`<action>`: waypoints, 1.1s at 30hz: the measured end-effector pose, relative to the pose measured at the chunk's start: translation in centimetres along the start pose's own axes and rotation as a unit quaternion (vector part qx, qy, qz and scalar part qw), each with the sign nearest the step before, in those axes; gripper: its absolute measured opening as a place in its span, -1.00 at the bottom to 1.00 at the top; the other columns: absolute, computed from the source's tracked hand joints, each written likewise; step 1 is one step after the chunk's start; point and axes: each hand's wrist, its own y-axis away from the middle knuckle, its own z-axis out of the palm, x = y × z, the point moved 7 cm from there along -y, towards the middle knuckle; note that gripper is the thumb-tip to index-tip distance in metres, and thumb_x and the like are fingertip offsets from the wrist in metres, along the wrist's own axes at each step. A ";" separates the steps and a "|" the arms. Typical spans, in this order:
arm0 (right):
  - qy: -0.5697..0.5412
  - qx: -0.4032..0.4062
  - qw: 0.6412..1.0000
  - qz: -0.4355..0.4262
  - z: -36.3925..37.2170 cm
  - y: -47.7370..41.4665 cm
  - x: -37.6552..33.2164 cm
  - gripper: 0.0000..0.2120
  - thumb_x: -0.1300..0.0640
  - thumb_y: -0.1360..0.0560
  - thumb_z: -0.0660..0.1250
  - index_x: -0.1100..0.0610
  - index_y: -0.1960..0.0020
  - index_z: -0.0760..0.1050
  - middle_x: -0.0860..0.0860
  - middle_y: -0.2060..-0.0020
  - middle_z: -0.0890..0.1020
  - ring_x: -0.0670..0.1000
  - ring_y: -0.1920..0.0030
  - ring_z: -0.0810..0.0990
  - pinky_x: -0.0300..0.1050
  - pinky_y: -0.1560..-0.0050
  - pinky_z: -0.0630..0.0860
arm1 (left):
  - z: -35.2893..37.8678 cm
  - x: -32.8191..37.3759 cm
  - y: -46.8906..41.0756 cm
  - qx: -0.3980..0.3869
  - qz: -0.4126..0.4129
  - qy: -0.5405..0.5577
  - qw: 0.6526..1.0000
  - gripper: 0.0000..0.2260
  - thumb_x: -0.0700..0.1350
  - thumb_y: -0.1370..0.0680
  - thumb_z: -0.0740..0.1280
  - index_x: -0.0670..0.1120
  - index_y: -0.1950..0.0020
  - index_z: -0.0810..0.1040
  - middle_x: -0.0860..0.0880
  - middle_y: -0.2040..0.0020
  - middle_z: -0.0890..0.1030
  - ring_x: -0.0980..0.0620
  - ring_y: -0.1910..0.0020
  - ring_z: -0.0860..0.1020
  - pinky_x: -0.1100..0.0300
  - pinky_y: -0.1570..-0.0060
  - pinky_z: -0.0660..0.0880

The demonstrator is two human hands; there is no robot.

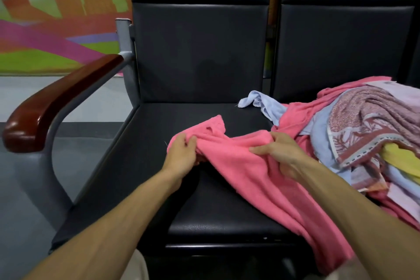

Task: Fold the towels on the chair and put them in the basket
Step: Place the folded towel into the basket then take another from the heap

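Towels [363, 125] are heaped at the right edge of the seat [147, 177]; pink towel [250, 170] is strung from mid-seat over the front right corner, far end gripped by left hand [181, 154] at its tip, right hand [281, 152] nearer the rest.

dim, soft light falls from above me; the wooden armrest [56, 102] shows glare, the black seat [200, 226] a faint sheen, and the edges bend.

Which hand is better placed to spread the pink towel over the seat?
Probably left: left hand grips the pink towel at its free end, over bare seat; right hand holds it beside the pile.
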 end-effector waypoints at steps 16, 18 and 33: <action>0.495 0.015 0.869 0.008 -0.9 1.2 0.6 -0.39 -0.30 -0.34 0.44 0.18 -0.08 0.44 0.11 -0.01 0.56 0.12 -0.07 0.56 -0.13 0.07 0.37 | -9.8 -1.6 1.2 0.040 -0.016 -0.173 0.984 -0.76 -0.17 -0.60 0.19 -0.18 0.16 0.61 -0.11 0.21 0.62 -0.02 0.23 0.50 0.07 0.16 0.47; 0.544 -0.011 0.837 0.049 -0.8 1.7 0.9 -0.38 -0.44 -0.33 0.31 0.16 0.23 0.39 0.08 0.21 0.53 0.12 0.12 0.54 -0.11 0.20 0.37 | -10.6 -2.3 1.7 0.026 -0.050 -0.151 0.987 -0.76 -0.24 -0.58 0.18 -0.17 0.20 0.58 -0.09 0.27 0.57 -0.01 0.28 0.46 0.15 0.27 0.39; -0.121 0.010 0.989 0.083 3.4 2.5 -1.1 -0.83 0.03 -0.53 0.38 0.13 0.13 0.53 -0.01 0.34 0.60 -0.04 0.40 0.58 -0.15 0.39 0.49 | -11.4 -1.1 2.2 0.058 -0.119 0.245 0.961 -0.75 0.05 -0.63 0.23 -0.09 0.03 0.59 -0.05 0.15 0.67 0.02 0.20 0.63 0.15 0.24 0.52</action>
